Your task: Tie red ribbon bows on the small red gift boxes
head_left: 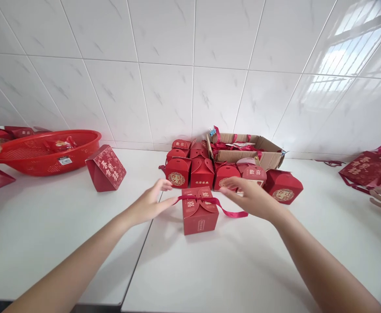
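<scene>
- At left, the smooth plastic basket (43,163), full of small holes, stood on the counter (242,269)
- The left hand (153,201) was wide; whether its thumb touched the soft, perhaps slippery ribbon (215,201), I could not tell
- Between both hands stood the red card box (200,219), probably light, stiff but easy to dent, best taken by its flat walls
- The right hand (251,195) was wide also, with curved fingers

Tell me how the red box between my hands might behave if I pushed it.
The red box would probably slide rather than roll, given its straight, boxy sides. It looks like folded card, so it may dent if squeezed. The ribbon would likely flop, since its loose end bends and curls.
</scene>
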Available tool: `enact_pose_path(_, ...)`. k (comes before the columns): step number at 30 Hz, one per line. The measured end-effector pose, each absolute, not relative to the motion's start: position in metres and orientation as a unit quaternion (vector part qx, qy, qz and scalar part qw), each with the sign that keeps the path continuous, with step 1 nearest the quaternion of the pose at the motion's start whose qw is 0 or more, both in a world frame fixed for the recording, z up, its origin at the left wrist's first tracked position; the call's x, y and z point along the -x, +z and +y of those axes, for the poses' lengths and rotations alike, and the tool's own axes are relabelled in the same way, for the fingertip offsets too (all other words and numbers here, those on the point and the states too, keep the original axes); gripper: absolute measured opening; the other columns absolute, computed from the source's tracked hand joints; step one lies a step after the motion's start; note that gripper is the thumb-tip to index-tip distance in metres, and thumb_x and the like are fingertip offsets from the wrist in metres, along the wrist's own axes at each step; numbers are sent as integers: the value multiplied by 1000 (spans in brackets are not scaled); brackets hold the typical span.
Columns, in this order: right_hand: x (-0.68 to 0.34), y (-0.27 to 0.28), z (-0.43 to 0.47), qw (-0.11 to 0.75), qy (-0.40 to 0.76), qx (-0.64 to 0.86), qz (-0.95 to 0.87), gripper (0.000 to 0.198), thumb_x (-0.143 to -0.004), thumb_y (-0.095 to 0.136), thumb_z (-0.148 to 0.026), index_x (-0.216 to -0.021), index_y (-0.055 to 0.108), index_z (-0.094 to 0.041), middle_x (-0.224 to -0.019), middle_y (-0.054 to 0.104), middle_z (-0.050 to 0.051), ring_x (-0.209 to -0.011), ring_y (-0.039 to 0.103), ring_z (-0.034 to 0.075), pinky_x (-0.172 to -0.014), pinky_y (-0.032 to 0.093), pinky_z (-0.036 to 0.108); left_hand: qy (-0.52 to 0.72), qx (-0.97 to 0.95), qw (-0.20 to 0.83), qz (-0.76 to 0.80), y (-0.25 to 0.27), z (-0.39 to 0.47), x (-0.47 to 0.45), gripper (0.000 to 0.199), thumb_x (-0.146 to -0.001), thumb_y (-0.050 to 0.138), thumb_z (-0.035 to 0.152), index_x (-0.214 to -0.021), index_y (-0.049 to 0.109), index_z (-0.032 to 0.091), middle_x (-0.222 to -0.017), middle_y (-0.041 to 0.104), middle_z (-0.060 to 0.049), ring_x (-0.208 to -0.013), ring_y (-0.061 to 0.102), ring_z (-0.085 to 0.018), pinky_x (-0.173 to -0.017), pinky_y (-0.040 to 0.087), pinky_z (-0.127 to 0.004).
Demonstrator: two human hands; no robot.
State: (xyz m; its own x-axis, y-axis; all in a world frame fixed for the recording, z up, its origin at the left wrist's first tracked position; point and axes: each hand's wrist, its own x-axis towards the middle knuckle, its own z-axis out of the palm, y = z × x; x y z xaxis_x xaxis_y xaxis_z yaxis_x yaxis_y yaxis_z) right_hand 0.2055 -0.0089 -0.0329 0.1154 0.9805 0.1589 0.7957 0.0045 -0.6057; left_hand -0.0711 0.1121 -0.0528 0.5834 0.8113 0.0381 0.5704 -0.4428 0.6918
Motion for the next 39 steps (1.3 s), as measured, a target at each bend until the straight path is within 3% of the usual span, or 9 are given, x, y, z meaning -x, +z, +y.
enact_pose_path(3,-198,-38,19,183,303,645,-677,44,-78,57,-61,-73,64,-18,-74,63,3,-64,55,15,-56,39,26,150,-820,371,409,-57,108,48,39,-77,54,59,-85,50,21,-80,61,-1,-74,58,-18,-64,43,-28)
enact_pose_path(7,-212,-45,36,171,437,560,-683,48,-77,61,-58,-55,53,-16,-51,43,-5,-47,29,6,-48,23,24,145,-837,373,373,-60,108,43,45,-82,49,57,-60,41,19,-55,38,5,-50,38,-11,-49,30,-24)
enact_pose_path(11,-221,-46,34,299,543,455,-640,28,-80,66,-43,-74,63,-15,-64,59,-2,-60,49,9,-62,38,24,250,-865,259,350,-52,105,40,26,-79,59,46,-85,56,21,-84,57,-2,-80,54,-19,-73,45,-32)
enact_pose_path(14,-215,-47,34,371,596,378,-604,19,-81,67,-32,-88,67,-15,-75,65,1,-71,58,11,-74,43,27,268,-891,228,286,-40,100,28,30,-76,65,41,-98,59,22,-104,59,-6,-101,54,-22,-89,44,-36)
enact_pose_path(17,-204,-47,35,411,627,322,-578,19,-81,67,-26,-96,67,-15,-86,66,4,-77,60,12,-78,46,28,229,-911,231,253,-32,94,11,24,-77,64,42,-90,61,23,-88,63,-2,-87,57,-20,-79,46,-33)
enact_pose_path(21,-195,-46,32,453,628,332,-539,22,-81,69,-27,-98,61,-16,-76,68,2,-63,60,10,-64,47,26,263,-899,213,280,-33,92,-2,13,-82,56,32,-77,60,20,-75,63,0,-70,56,-16,-67,44,-30)
enact_pose_path(28,-188,-50,33,408,596,416,-553,33,-80,68,-38,-102,57,-15,-69,67,2,-52,59,10,-53,44,23,370,-879,124,273,-38,92,-4,13,-77,54,18,-64,53,19,-64,57,1,-64,51,-14,-70,42,-31)
enact_pose_path(33,-175,-56,35,412,567,442,-560,33,-74,70,-45,-76,66,-12,-65,63,2,-50,54,9,-48,39,22,331,-868,221,296,-38,94,3,5,-78,55,22,-75,51,21,-81,59,-1,-81,56,-17,-79,45,-32)
enact_pose_path(39,-169,-59,33,475,513,470,-539,29,-72,72,-42,-74,65,-14,-55,54,-4,-46,42,5,-42,29,19,207,-825,331,407,-53,108,36,38,-78,58,53,-99,49,22,-105,60,-6,-101,58,-23,-83,46,-35)
